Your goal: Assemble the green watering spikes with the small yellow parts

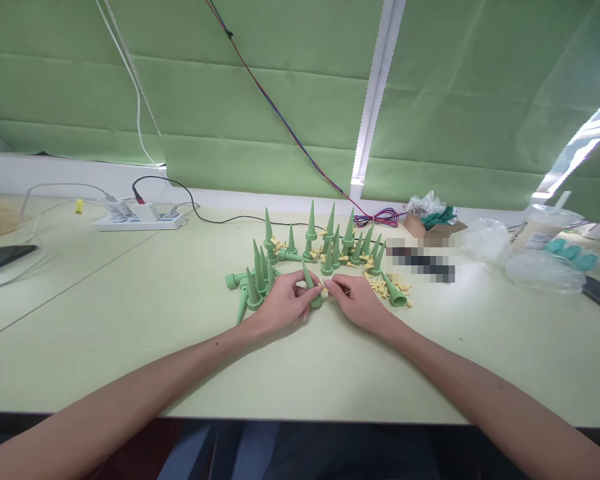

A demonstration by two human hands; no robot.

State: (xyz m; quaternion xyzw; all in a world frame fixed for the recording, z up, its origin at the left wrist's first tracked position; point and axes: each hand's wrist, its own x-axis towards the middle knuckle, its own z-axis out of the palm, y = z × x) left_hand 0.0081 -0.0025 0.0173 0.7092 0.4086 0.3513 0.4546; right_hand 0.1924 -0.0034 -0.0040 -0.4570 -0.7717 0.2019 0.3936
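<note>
A green plastic cone-shaped spike [309,281] leans between the fingers of my left hand [286,300], its wide end low over the table. My right hand [354,300] is pinched close against the spike's side. A small yellow piece [323,287] shows at those fingertips, partly covered by them. Beyond both hands stand several more green spikes [311,223], points up, with some yellow pieces among them. One green spike [396,293] lies on its side to the right, near a scatter of loose yellow pieces [380,287].
A power strip [143,220] with cables lies at the back left. At the back right are a small cardboard box [433,233], clear plastic bags [545,272] and a drink cup [543,223]. A coiled red-blue wire [380,217] rests by the wall. A phone [5,259] sits far left.
</note>
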